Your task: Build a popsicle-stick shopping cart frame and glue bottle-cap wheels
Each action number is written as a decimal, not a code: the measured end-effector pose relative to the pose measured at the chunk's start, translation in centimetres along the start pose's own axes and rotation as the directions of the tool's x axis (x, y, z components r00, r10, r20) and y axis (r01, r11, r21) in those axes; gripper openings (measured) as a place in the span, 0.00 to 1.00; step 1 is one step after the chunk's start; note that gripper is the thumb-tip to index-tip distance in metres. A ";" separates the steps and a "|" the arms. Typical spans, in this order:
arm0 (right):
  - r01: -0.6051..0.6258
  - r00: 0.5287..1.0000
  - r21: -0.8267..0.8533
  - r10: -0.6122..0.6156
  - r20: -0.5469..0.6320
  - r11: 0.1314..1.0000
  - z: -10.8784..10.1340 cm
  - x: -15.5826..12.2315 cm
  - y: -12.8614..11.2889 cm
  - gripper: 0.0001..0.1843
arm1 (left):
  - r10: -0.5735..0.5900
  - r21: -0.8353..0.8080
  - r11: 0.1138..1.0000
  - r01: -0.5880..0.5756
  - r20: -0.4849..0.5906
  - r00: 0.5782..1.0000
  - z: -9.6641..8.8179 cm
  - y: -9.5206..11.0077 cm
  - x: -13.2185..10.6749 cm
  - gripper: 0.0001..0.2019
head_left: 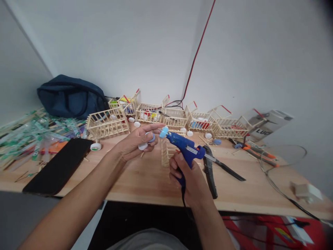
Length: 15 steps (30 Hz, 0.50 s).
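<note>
My right hand (186, 170) is wrapped round the handle of a blue hot glue gun (182, 144). A dark glue stick (231, 170) appears to stick out behind it. The gun's nozzle points left and meets a light blue bottle cap (163, 132) at the fingertips of my left hand (137, 140). Curled fingers of that hand also keep a white cap (143, 146) and a bluish cap (150, 137). Below the nozzle, partly hidden by my right hand and the gun, a small wooden stick frame (165, 154) rests on the table (145, 182).
Several stick-built toy carts (108, 123) with bottle-cap wheels line the wall. A black phone (58, 166), wrapped sticks (41, 133) and a navy bag (73, 97) occupy the left. Orange-handled pliers (261, 154), a cable (275, 185) and a white adapter (307, 192) lie right.
</note>
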State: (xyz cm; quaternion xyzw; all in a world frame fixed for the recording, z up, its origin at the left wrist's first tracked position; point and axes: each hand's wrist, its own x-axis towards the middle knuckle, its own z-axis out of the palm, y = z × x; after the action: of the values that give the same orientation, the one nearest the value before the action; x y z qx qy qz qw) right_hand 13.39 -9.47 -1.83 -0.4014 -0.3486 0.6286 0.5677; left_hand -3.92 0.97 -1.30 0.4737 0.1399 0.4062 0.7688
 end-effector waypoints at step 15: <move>-0.252 0.885 0.417 0.034 0.464 0.873 -3.7 -1.0 -0.8 0.24 | 0.120 0.326 0.940 -0.102 -0.035 0.992 2.7 0.6 -0.5 0.27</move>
State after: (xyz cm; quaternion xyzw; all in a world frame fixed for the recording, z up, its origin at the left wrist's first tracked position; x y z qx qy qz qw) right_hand 17.09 -10.40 -2.63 -0.1252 -0.2755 0.8093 0.5034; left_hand -2.93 -0.96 0.46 0.5891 0.1987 0.4331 0.6525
